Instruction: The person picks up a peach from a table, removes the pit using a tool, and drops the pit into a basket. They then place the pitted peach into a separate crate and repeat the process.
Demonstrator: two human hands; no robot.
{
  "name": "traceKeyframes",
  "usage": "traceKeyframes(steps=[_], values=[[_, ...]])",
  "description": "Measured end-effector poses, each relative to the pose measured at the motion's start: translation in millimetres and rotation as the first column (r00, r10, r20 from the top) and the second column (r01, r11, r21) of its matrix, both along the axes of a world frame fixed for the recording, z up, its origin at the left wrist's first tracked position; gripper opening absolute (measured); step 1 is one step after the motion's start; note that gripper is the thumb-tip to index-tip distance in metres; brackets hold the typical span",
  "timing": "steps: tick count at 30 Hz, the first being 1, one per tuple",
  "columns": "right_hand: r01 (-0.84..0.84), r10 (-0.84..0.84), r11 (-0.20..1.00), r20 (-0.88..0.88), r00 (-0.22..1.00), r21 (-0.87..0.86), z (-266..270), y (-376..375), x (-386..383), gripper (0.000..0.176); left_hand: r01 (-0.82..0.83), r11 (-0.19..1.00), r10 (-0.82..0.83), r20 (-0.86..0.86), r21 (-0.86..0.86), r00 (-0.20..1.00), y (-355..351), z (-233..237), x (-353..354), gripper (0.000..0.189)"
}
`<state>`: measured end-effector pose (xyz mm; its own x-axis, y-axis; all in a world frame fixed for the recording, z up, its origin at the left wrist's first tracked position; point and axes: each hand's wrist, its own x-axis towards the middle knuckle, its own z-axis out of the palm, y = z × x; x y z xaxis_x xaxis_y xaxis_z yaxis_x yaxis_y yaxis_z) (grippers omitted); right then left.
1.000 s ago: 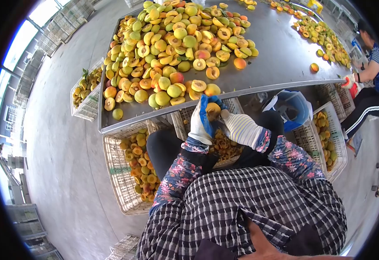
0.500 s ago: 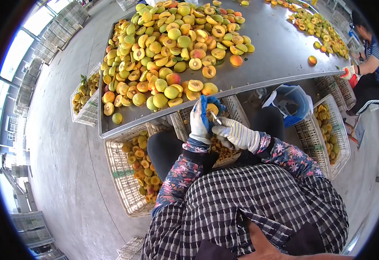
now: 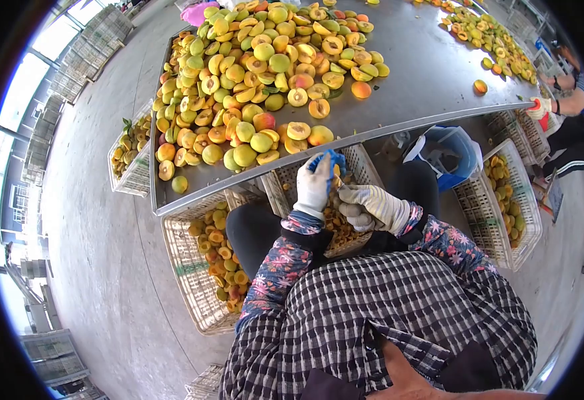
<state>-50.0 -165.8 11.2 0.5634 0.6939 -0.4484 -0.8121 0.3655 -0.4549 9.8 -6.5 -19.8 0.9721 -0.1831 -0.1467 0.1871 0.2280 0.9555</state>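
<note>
My left hand (image 3: 314,183), in a white glove with blue fingers, is closed around a peach half (image 3: 336,171). Only a sliver of the yellow-orange fruit shows. My right hand (image 3: 374,205), in a striped grey-white glove, is closed just beside it. Its fingers pinch a small thin tool, mostly hidden, at the fruit. Both hands are in front of the table edge, above a crate (image 3: 365,165) holding fruit pieces between my knees. A large heap of peach halves (image 3: 258,73) lies on the metal table (image 3: 412,80) beyond my hands.
Crates of fruit stand at my left (image 3: 178,273) and right (image 3: 530,220), another (image 3: 132,175) beyond the table's left corner. A blue-white bucket (image 3: 462,157) is under the table edge. A co-worker's gloved hand (image 3: 538,110) is at the right; a bare hand (image 3: 405,373) touches my checked clothing.
My left hand has turned so the fruit's cut face is now mostly hidden. My right hand has shifted slightly right and down. A pink item has appeared at the table's far edge.
</note>
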Motion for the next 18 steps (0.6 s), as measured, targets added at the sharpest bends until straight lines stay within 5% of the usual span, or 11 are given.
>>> traceKeyframes(steps=[4, 5, 8, 9, 12, 13, 15, 16, 18], values=[[0.028, -0.015, 0.986, 0.08, 0.997, -0.165, 1.3, -2.2, -8.2, 0.019, -0.113, 0.992, 0.114, 0.005, -0.052, 0.993, -11.0, -23.3, 0.2, 0.033], [0.029, -0.003, 0.975, 0.116, 0.993, -0.219, 4.1, -1.6, -11.0, 0.019, -0.057, 0.995, 0.047, -0.127, -0.078, 0.991, -2.7, -22.3, 2.7, 0.035], [-0.083, 0.225, 0.897, 0.287, 0.931, -0.434, 19.6, -0.7, -22.9, 0.018, -0.152, 0.873, -0.021, -0.349, -0.462, 0.937, 11.6, -21.2, 10.2, 0.04], [-0.112, 0.257, 0.881, 0.265, 0.929, -0.46, 13.8, -3.9, -22.8, 0.019, -0.139, 0.886, -0.03, -0.353, -0.443, 0.935, 13.7, -15.4, 5.7, 0.041], [0.133, 0.324, 0.776, 0.569, 0.755, -0.617, -19.6, -5.8, -22.6, 0.024, -0.241, 0.872, 0.06, -0.397, -0.426, 0.916, 17.4, -4.7, -0.5, 0.041], [0.106, 0.374, 0.738, 0.535, 0.758, -0.666, -26.7, -9.2, -20.9, 0.029, -0.168, 0.926, 0.081, -0.255, -0.338, 0.963, 26.6, -15.4, 1.5, 0.038], [0.145, 0.441, 0.684, 0.564, 0.698, -0.715, -28.6, -14.8, -22.3, 0.029, -0.231, 0.958, 0.176, 0.292, 0.167, 0.94, 48.3, -13.9, -6.4, 0.032], [0.169, 0.472, 0.657, 0.575, 0.668, -0.735, -29.6, -16.8, -22.4, 0.029, -0.242, 0.966, 0.237, 0.065, 0.093, 0.969, 65.1, -9.0, -6.8, 0.031], [0.15, 0.556, 0.6, 0.544, 0.628, -0.786, -26.6, -22.3, -21.8, 0.032, -0.248, 0.776, 0.102, 0.273, 0.58, 0.957, 103.8, 19.1, -17.9, 0.034]])
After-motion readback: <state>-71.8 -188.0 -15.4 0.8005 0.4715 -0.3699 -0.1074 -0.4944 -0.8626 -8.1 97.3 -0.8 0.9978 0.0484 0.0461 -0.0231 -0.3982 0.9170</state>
